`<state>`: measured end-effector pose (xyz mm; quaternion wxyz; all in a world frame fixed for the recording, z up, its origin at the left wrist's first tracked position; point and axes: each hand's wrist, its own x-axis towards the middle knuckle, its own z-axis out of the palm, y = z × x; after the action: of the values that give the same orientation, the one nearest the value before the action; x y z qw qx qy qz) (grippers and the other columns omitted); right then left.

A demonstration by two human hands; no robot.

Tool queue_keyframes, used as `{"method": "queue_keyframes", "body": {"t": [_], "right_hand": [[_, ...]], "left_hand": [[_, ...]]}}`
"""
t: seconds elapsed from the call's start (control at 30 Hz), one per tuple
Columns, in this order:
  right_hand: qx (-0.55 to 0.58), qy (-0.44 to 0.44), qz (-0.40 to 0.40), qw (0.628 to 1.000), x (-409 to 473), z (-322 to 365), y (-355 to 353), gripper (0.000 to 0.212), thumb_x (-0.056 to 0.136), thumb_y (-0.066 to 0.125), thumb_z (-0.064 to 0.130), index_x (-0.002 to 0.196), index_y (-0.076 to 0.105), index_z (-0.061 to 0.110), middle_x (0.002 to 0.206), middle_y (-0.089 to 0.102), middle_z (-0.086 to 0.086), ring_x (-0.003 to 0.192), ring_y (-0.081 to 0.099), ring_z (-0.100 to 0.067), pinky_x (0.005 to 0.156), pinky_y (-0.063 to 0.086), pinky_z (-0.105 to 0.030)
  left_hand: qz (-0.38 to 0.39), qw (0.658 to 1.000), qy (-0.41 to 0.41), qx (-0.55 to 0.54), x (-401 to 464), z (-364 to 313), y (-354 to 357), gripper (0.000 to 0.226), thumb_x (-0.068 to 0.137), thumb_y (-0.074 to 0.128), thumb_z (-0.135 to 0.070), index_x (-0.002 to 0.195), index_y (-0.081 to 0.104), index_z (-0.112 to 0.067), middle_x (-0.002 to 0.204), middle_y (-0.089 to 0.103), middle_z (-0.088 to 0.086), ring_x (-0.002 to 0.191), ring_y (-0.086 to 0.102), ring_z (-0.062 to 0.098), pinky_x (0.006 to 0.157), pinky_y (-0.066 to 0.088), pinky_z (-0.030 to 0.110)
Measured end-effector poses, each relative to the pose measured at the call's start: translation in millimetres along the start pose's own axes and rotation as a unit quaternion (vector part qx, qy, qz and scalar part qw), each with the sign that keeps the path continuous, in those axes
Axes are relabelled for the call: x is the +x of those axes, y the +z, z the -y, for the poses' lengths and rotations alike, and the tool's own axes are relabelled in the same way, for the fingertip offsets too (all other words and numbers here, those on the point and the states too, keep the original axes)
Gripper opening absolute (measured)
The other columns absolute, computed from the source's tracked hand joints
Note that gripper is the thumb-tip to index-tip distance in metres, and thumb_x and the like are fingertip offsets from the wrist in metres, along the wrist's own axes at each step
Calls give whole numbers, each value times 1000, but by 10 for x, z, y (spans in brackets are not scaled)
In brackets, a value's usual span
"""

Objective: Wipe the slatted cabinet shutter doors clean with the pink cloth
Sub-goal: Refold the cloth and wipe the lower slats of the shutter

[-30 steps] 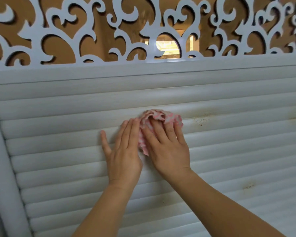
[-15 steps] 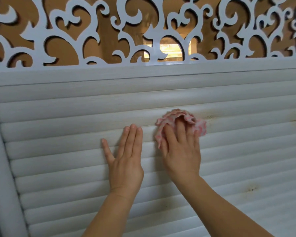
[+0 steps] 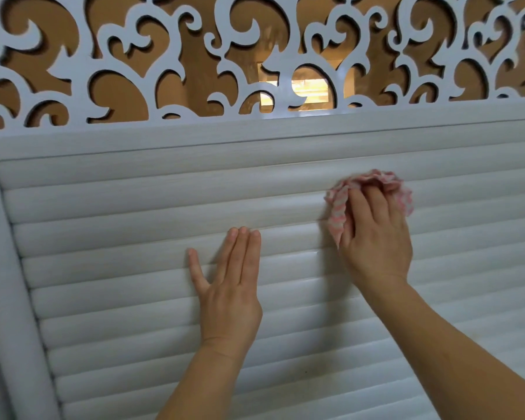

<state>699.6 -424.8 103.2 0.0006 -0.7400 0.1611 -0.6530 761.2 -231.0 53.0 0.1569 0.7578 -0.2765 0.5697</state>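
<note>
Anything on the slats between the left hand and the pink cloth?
No: in the head view, only bare white slats separate the left hand from the pink cloth.

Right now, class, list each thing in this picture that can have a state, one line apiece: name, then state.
Slatted shutter door: closed, slats lying flat.
Pink cloth: bunched up, pressed against the slats.
Right hand: fingers on the cloth, pressing it to the shutter.
Left hand: flat, fingers straight, resting on the slats.
White scrollwork panel: fixed above the shutter, cut through to a brown backing.
</note>
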Motion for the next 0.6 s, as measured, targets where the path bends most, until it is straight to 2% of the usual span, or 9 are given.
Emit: {"method": "queue_keyframes", "body": {"t": [0.1, 0.2, 0.33, 0.5, 0.6], "right_hand": [[30, 27, -13, 999, 3, 257, 28, 44, 87, 42, 28, 121, 61, 8, 123, 58, -18, 110, 52, -44, 94, 43, -49], [26, -51, -30, 998, -56, 580, 57, 39, 85, 48, 25, 118, 63, 9, 117, 60, -18, 101, 55, -43, 94, 41, -48], [40, -113, -28, 992, -141, 991, 111, 42, 83, 48, 31, 117, 64, 14, 119, 62, -12, 107, 46, -37, 95, 35, -48], [24, -206, 5, 978, -98, 650, 160, 40, 89, 46, 24, 124, 60, 12, 121, 61, -12, 106, 54, -38, 96, 43, -47], [6, -187, 27, 982, -13, 291, 91, 46, 84, 41, 20, 127, 56, 8, 123, 58, -16, 108, 55, -40, 99, 40, -48]], "left_hand": [[-14, 1000, -6, -12, 6, -11, 11, 75, 65, 25, 5, 138, 32, -12, 143, 32, -1, 133, 30, 14, 108, 5, 59], [-34, 999, -8, -27, 3, -17, 21, 69, 67, 28, 4, 133, 38, -12, 140, 44, 3, 131, 34, 15, 108, 7, 59], [-65, 997, -9, -37, 19, -12, 19, 55, 73, 33, 1, 126, 43, -12, 131, 55, 7, 128, 38, 13, 106, 11, 60], [-69, 998, 10, -6, 25, 16, 13, 55, 71, 34, 4, 123, 45, -12, 131, 55, 6, 127, 39, 12, 106, 11, 60], [-70, 997, 12, 6, 13, 12, 31, 59, 70, 30, 7, 124, 44, -10, 133, 53, 8, 127, 39, 15, 107, 8, 59]]}}
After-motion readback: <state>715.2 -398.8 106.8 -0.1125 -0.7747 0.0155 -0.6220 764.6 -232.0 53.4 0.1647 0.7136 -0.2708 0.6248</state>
